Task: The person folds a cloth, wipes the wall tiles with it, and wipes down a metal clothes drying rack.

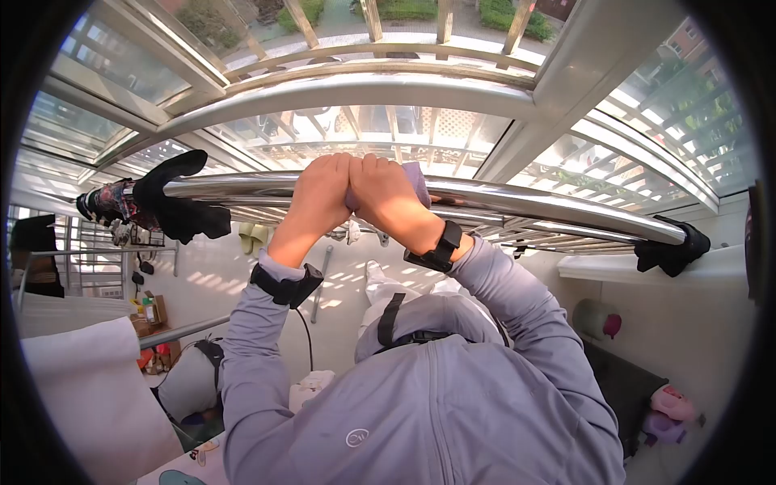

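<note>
Both of my hands are side by side on a shiny metal rail (533,204) that runs across the view in front of the windows. My left hand (320,194) is closed over the rail, its fingers curled on the far side. Touching it, my right hand (386,191) is wrapped round a purple cloth (417,184) that lies around the rail. Part of the cloth shows between the hands and to the right of my right hand. Black cloth (182,202) hangs near the rail's left end, and another black cloth (675,246) is at its right end.
Windows with white frames (347,90) and outer bars stand beyond the rail. Below at left are a metal rack (174,335), a white cloth (93,388) and another person (191,380). Green slippers (253,234) lie on the floor. Pink and purple items (671,404) are at lower right.
</note>
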Available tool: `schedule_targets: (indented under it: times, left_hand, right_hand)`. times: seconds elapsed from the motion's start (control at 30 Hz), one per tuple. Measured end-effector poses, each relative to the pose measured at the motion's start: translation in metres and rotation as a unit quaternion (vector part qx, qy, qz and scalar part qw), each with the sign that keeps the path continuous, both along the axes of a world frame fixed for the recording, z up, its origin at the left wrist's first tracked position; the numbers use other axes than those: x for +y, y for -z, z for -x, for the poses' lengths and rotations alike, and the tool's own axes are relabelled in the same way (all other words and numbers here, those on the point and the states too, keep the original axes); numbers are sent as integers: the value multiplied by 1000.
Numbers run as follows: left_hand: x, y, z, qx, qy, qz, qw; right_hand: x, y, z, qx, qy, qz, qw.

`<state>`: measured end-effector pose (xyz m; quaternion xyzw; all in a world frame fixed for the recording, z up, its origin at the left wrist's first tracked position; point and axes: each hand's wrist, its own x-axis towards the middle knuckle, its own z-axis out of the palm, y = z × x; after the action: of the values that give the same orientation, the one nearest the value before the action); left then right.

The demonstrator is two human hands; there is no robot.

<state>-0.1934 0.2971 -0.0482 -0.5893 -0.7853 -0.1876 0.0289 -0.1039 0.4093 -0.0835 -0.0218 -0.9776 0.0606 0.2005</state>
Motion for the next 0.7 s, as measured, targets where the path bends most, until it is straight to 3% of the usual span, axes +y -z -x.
schedule_targets:
  times: [0.27,0.37,0.5,0.57,0.6,0.7]
  left_hand:
    - [83,-18,-65,-39,22,150,988]
    - [101,-22,-61,-36,48,258,964]
    - [110,-24,-44,-73,121,302,943]
    - [114,-29,-38,-86,161,335,924]
    - [115,-23,-33,-113,177,297,931]
    - [132,-15,-17,-190,183,441,858]
  right_hand:
    - [79,-24,-83,-78,3,73,994]
    - [96,-37,-87,-167,-9,91,982]
    - [108,-47,-80,-206,-70,118,969]
    - [113,-63,-79,-276,-67,168,944]
    - [114,-69,-76,-309,-64,194,929]
    - [124,-70,-53,-485,-46,226,843]
